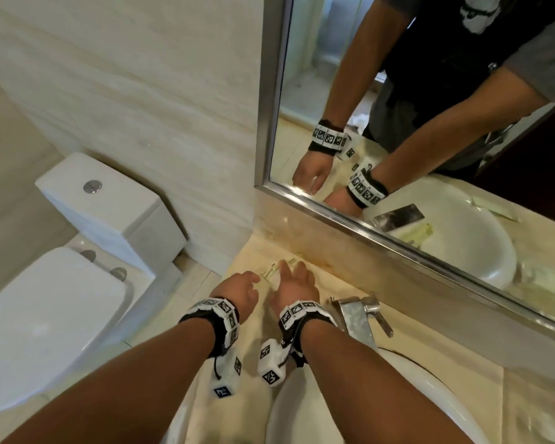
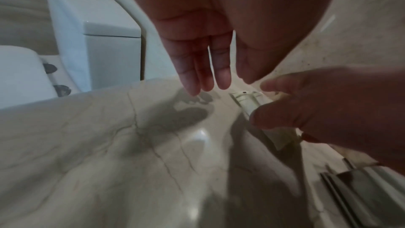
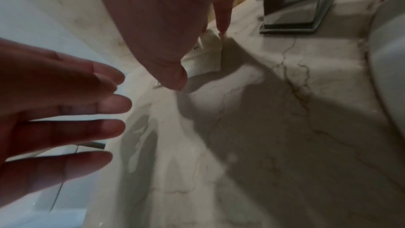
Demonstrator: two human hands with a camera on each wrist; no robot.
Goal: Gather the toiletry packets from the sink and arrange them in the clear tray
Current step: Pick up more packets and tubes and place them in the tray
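A pale toiletry packet (image 2: 246,103) lies at the back left corner of the marble counter (image 1: 260,318), by the mirror's base. My right hand (image 1: 289,270) pinches it by its edges between thumb (image 3: 173,75) and a fingertip (image 3: 221,22). Only a pale green corner of the packet (image 1: 271,271) shows in the head view. My left hand (image 1: 253,280) hovers just left of it, fingers (image 2: 206,75) straight, holding nothing. The white sink (image 1: 436,389) is at the lower right. I cannot make out the clear tray's outline.
A chrome faucet (image 1: 356,318) stands just right of my right wrist. The mirror (image 1: 398,123) runs along the back and reflects more pale packets (image 1: 422,232) in the basin. A white toilet (image 1: 61,299) sits past the counter's left edge.
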